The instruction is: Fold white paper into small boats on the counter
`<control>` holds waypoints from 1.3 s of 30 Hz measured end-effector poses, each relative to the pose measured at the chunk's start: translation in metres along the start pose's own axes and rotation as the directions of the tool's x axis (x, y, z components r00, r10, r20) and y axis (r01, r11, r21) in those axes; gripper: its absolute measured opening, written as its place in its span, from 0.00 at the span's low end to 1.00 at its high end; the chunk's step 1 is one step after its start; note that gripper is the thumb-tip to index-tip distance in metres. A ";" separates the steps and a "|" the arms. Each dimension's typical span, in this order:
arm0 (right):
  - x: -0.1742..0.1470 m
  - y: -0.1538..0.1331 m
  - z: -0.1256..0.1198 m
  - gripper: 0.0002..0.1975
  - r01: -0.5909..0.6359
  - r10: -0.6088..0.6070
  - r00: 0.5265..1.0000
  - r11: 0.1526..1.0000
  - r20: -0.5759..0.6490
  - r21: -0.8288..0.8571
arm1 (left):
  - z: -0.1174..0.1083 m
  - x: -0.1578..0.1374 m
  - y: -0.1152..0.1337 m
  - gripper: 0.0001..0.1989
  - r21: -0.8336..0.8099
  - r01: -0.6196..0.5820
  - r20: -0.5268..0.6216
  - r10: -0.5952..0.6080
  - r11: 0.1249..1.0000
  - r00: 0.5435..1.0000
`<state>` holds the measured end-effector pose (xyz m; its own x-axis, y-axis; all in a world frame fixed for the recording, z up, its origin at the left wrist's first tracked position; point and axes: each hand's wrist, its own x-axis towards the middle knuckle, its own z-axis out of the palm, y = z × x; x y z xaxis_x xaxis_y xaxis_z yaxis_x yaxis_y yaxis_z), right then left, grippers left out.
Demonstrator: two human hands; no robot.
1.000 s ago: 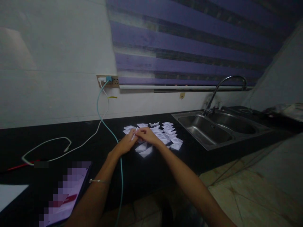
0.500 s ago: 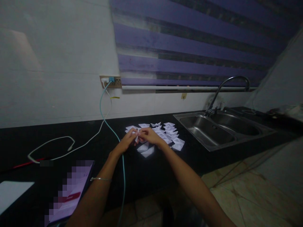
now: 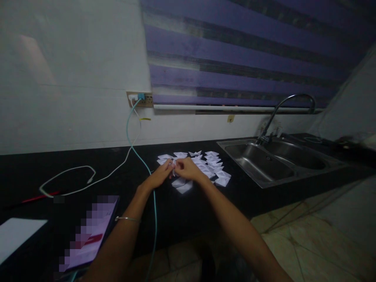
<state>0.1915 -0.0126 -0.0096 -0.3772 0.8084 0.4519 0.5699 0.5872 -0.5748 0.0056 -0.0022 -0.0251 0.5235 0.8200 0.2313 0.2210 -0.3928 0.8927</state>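
Both hands meet over the black counter, pinching a small folded piece of white paper between them. My left hand grips it from the left with fingers closed. From the other side, my right hand presses it between thumb and fingers. Most of the folded paper is hidden by the fingers, so its shape is hard to make out. Around and behind the hands lie several folded white paper boats in loose rows. Nearer to me, below the right hand, is another folded paper piece.
A steel double sink with a tall faucet is set in the counter at right. A teal cable runs past my left wrist from the wall socket. At left lie a tablet, white paper and a red pen.
The view has shifted slightly, so the scene sits a little further right. My fingers have closed more tightly together around the paper, which shows less between them.
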 end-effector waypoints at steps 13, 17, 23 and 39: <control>-0.001 -0.009 0.008 0.07 -0.142 0.113 0.987 0.947 -0.114 -0.287 | 0.009 0.005 -0.003 0.17 -0.092 0.036 -0.054 -0.041 0.995 0.998; 0.000 -0.004 0.011 0.07 -0.133 0.109 0.989 0.950 -0.098 -0.282 | 0.006 0.009 -0.006 0.18 -0.048 0.017 -0.110 -0.022 0.999 0.994; 0.005 0.000 0.014 0.12 -0.093 0.076 0.981 0.992 -0.177 -0.087 | 0.002 0.011 -0.002 0.20 0.244 -0.060 -0.278 0.129 0.968 0.952; 0.005 -0.003 0.012 0.12 -0.057 0.062 0.934 0.998 -0.353 0.025 | -0.006 0.009 0.003 0.24 -0.188 -0.084 -0.351 0.013 0.979 0.936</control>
<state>0.1792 -0.0099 -0.0145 -0.0590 0.7767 0.6271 0.5722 0.5410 -0.6163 0.0057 0.0070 -0.0182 0.2043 0.9087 0.3640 0.0179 -0.3753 0.9267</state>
